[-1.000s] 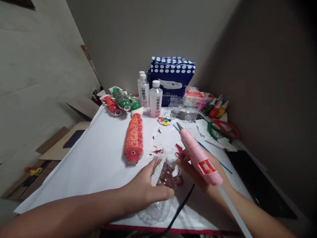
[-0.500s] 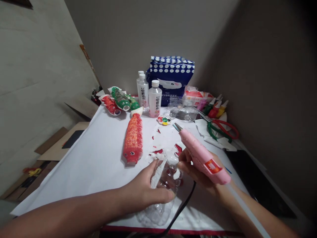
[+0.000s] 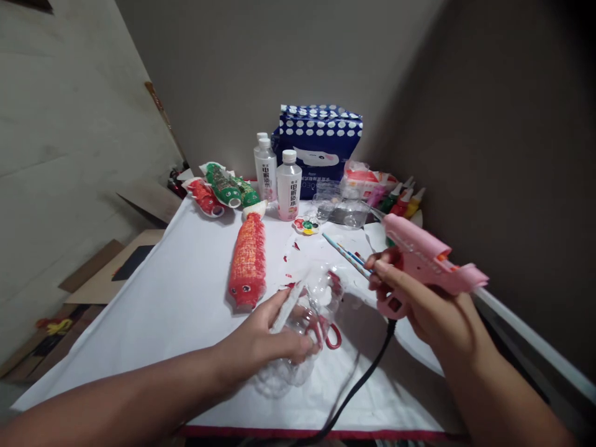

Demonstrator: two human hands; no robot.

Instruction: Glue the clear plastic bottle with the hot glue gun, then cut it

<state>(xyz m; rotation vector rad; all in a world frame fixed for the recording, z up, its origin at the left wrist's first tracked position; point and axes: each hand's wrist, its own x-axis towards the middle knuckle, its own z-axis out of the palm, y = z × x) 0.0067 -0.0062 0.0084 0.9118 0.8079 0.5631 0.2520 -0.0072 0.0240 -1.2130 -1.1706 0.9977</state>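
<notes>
My left hand (image 3: 261, 344) is closed round a clear plastic bottle (image 3: 300, 366) lying tilted over the front of the table, with a strip of white material along its side. My right hand (image 3: 419, 288) grips the handle of a pink glue gun (image 3: 416, 251), raised to the right of the bottle with its nozzle pointing away to the left. A white glue stick (image 3: 526, 332) sticks out of its back end, and a black cord (image 3: 367, 385) hangs from the handle. Red scissor handles (image 3: 334, 337) show beside the bottle, partly behind it.
A red and orange painted fish (image 3: 249, 261) lies left of centre; smaller painted fish (image 3: 223, 186) sit behind it. Labelled bottles (image 3: 289, 189), a blue bag (image 3: 321, 139) and a paint palette (image 3: 306, 225) stand farther back. Brushes (image 3: 344, 251) and red scraps lie mid-table.
My right hand has moved right, away from the bottle, carrying the glue gun, which has turned more level. The brushes and red scissor handles now show. My left hand still holds the bottle.
</notes>
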